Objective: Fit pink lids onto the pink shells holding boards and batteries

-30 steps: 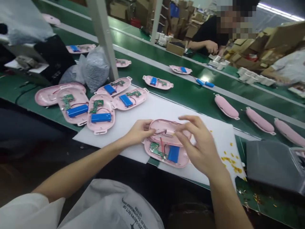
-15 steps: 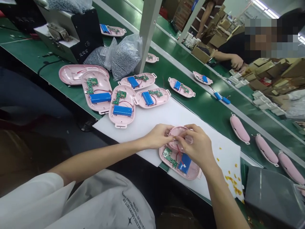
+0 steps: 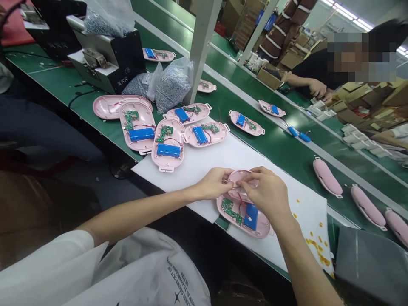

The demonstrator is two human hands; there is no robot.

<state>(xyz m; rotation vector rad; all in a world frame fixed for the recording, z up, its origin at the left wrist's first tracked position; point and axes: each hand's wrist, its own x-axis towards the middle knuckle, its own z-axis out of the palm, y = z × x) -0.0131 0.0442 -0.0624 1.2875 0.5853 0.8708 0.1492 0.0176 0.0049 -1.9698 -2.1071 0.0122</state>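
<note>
Both hands hold a pink shell cover (image 3: 239, 174) above an open pink shell half (image 3: 263, 229) at the edge of the white sheet. My left hand (image 3: 216, 183) pinches the cover's left side. Over its right side curl the fingers of my right hand (image 3: 266, 189); the fingertips of both hands nearly meet over the cover's inside. Red wires with a white plug hang from the cover. In the lower shell lie a green circuit board (image 3: 231, 211) and a blue battery (image 3: 251, 216).
Several open pink shells (image 3: 168, 159) with boards and batteries lie to the left. Bags of small metal parts (image 3: 174, 85) stand by a grey post (image 3: 203, 46). Yellow bits (image 3: 323, 258) and a grey box (image 3: 371, 250) are at right. A person (image 3: 314, 63) works across the green table.
The view has shifted slightly, so the shells on the table appear further right and lower. Both hands keep their hold on the cover, with little visible finger movement.
</note>
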